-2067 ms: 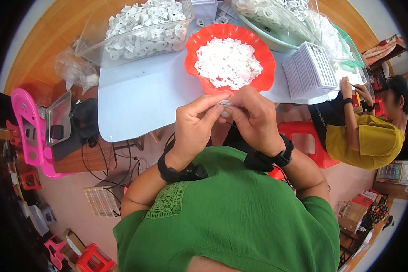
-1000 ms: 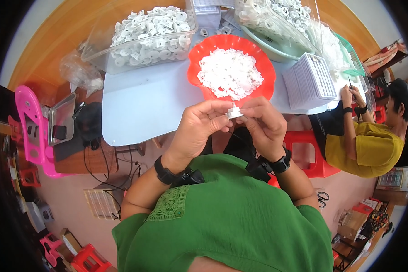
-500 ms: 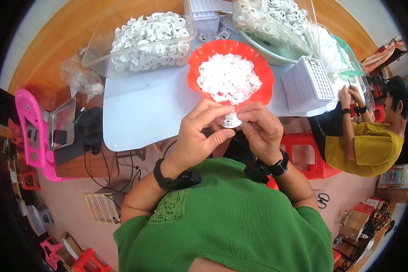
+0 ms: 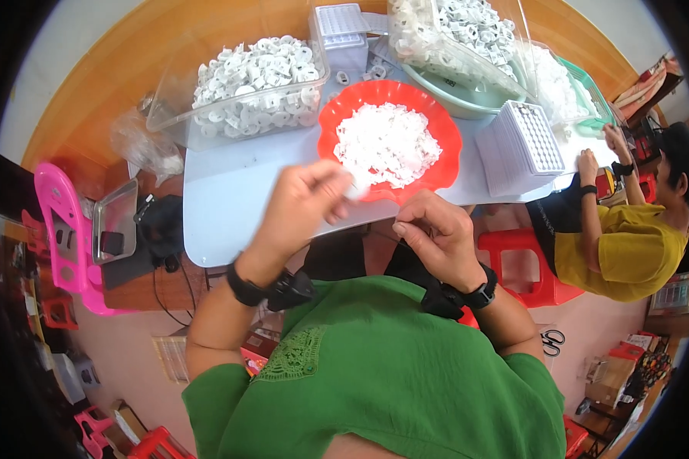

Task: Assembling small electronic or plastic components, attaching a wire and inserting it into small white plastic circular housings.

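Observation:
My left hand [image 4: 295,210], slightly blurred, pinches a small round white plastic part [image 4: 357,188] at the near left rim of the red scalloped bowl [image 4: 453,149]. A heap of small white plastic pieces [image 4: 386,144] lies in that bowl. Just in front of the table edge, my right hand [image 4: 440,236] is closed, thumb against curled fingers; whether anything tiny sits between them I cannot make out. The two hands are apart.
A clear bin [image 4: 245,126] of white parts stands at the far left. A stack of white trays [image 4: 513,153] is right of the bowl, with a green basin [image 4: 467,103] behind. At the right sits a person in a yellow shirt [image 4: 628,249].
My hands have separated. The left has moved left with the round white part; the right has dropped slightly, its fingers curling in. The person at the right has raised one hand.

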Available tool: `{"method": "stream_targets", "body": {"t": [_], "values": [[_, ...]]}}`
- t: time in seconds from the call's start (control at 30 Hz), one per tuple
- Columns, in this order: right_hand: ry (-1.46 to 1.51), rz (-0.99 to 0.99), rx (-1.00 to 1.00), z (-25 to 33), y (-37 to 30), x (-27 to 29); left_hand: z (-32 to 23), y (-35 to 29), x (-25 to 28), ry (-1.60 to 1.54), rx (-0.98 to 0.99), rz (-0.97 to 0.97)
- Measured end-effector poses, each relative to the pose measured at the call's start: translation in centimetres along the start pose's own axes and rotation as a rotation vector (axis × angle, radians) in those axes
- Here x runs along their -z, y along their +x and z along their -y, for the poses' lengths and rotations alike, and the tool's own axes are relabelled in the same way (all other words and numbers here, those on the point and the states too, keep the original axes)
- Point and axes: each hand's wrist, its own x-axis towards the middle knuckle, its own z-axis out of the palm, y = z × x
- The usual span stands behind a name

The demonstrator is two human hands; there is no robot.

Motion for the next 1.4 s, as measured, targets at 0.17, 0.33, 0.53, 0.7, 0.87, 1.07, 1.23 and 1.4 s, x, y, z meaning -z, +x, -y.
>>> {"method": "stream_targets", "body": {"t": [0.17,0.33,0.53,0.7,0.87,1.07,1.23,1.4], "values": [[0.207,0.098,-0.151,0.7,0.9,2.4,-1.9,5.7,9.0,-0.337,-0.122,-0.163],[0.496,-0.052,-0.299,3.7,4.6,6.8,-3.4,7.8,9.9,-0.598,-0.048,-0.263],[0.235,-0.207,-0.216,2.8,13.6,13.4,0.0,3.4,4.0,-0.361,-0.014,0.243],[-0.363,-0.027,-0.282,-1.4,20.9,16.3,4.6,1.7,2.0,-0.395,0.153,0.215],[-0.725,0.459,-0.46,-4.1,24.8,15.5,6.9,0.8,2.3,-0.485,0.17,0.17],[-0.809,0.661,-0.369,-7.5,27.1,14.3,7.8,1.0,2.1,-0.475,0.144,0.127],[-0.937,0.563,-0.108,-9.1,27.0,14.7,7.7,1.0,2.0,-0.486,0.131,0.142],[-1.04,0.111,0.204,-5.2,26.3,16.3,6.9,0.2,2.1,-0.445,0.13,0.147]]}}
